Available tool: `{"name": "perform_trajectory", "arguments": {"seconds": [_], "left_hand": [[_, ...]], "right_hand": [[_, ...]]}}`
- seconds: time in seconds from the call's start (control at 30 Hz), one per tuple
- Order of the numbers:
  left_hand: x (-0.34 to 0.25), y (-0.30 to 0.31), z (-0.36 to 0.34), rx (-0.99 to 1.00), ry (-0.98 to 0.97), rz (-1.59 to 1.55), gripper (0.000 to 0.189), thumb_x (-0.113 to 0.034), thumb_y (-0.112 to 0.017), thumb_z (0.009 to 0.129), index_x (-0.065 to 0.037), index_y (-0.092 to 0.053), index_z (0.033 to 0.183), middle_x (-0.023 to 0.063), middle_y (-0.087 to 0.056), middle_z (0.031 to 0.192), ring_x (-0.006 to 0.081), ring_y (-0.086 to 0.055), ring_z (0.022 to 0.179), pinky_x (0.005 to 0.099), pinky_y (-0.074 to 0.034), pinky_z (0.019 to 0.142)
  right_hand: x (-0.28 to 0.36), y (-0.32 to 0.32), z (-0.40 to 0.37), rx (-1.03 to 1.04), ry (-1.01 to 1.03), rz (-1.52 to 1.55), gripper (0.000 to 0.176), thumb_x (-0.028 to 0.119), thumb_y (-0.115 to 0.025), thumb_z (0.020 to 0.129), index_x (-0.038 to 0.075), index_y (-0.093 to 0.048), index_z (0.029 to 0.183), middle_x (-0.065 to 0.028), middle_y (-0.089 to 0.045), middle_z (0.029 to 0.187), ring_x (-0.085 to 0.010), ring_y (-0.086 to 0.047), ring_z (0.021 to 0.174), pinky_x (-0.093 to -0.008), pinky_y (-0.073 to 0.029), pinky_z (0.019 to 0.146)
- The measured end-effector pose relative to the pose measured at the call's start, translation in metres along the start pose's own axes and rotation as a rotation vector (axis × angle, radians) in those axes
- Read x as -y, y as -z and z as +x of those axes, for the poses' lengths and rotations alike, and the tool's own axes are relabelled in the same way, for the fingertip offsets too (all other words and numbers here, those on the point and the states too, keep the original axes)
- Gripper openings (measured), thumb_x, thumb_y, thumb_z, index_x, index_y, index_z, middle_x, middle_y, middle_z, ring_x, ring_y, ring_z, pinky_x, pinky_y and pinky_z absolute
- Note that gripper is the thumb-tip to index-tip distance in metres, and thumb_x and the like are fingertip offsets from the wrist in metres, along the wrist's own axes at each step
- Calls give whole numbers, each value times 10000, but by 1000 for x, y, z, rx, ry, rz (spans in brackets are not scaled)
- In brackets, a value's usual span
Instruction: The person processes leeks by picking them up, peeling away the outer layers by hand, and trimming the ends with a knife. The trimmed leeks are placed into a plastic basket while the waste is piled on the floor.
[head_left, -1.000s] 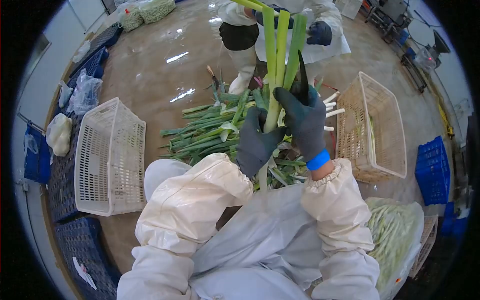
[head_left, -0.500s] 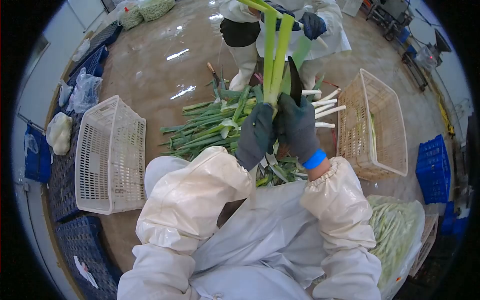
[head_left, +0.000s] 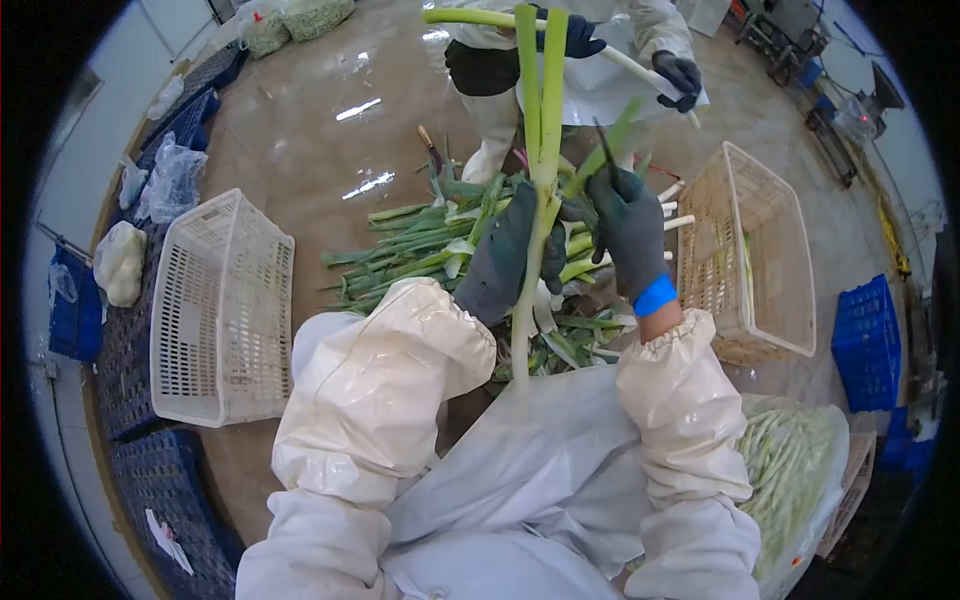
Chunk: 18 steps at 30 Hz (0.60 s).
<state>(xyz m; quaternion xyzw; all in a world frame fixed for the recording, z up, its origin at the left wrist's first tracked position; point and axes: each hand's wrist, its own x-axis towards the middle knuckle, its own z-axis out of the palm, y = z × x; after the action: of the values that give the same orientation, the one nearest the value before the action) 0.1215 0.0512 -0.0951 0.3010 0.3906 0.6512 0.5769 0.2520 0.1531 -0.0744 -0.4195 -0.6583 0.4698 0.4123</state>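
My left hand (head_left: 500, 258), in a dark grey glove, is closed around a leek (head_left: 552, 125). The leek stands nearly upright, green leaves at the top and pale stem reaching down to my apron. Just to its right is my gloved right hand (head_left: 632, 222), fingers curled round a knife (head_left: 604, 143) whose dark blade points up and away. A loose green leaf (head_left: 618, 130) angles up beside the blade, its lower end at my right fingers. Beneath both hands lies a pile of leeks (head_left: 400, 255), leaves to the left and white stems to the right.
White crates stand at left (head_left: 185, 330) and right (head_left: 795, 230). Across the pile, a co-worker's gloved hands (head_left: 678, 80) hold another leek (head_left: 630, 65). A second knife handle (head_left: 427, 137) shows behind the pile. A bag of pale stems (head_left: 790, 470) sits at lower right.
My right hand has moved right, away from the leek, with the knife and a leaf strip beside it. The leek's pale stem now shows fully. The co-worker's leek has swung nearly level.
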Motion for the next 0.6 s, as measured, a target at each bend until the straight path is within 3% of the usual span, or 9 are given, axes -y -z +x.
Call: {"name": "perform_trajectory", "arguments": {"seconds": [0.03, 0.13, 0.17, 0.27, 0.4, 0.6], "left_hand": [[1, 3, 4, 14, -56, -8, 621, -594, -360, 955, -20, -591, 1010, 18, -517, 657, 104, -518, 526, 258, -471, 476], [1, 2, 2, -41, -40, -20, 504, -507, -400, 978, -37, -581, 1003, 36, -542, 703, 116, -543, 587, 271, -481, 512], [3, 2, 1, -37, -68, 12, 478, -489, -409, 980, -42, -576, 1000, 43, -546, 710, 125, -545, 582, 274, -483, 513], [8, 3, 2, -35, -136, 87, 416, -449, -425, 986, -55, -560, 986, 63, -555, 720, 148, -547, 564, 283, -487, 510], [3, -3, -4, -45, -142, 127, 412, -447, -419, 988, -59, -551, 954, 70, -555, 698, 158, -539, 530, 288, -479, 479], [7, -2, -5, -73, -87, 169, 461, -478, -396, 987, -53, -558, 909, 60, -542, 652, 145, -527, 507, 276, -462, 437]], "right_hand": [[2, 0, -1, -2, -62, 86, 245, 236, -627, 880, -2, -655, 928, -22, -602, 706, -82, -517, 571, -263, -414, 503], [21, -6, -10, 1, 96, 213, 209, 196, -634, 881, 6, -661, 966, -12, -624, 761, -73, -512, 568, -237, -399, 491], [34, -7, -18, 50, 32, 286, 217, 130, -653, 866, 7, -642, 1045, -14, -640, 816, -69, -537, 574, -225, -421, 488], [43, -18, -32, 158, 69, 254, 287, 84, -674, 842, 4, -607, 1109, -29, -650, 845, -71, -569, 602, -228, -457, 494], [19, -32, -32, 76, 170, 231, 199, 63, -675, 833, 3, -589, 1003, -60, -647, 815, -94, -588, 613, -249, -483, 512], [11, -23, -27, 179, 160, 43, 161, 79, -653, 861, 10, -563, 975, -26, -601, 779, -76, -552, 685, -231, -453, 569]]}}
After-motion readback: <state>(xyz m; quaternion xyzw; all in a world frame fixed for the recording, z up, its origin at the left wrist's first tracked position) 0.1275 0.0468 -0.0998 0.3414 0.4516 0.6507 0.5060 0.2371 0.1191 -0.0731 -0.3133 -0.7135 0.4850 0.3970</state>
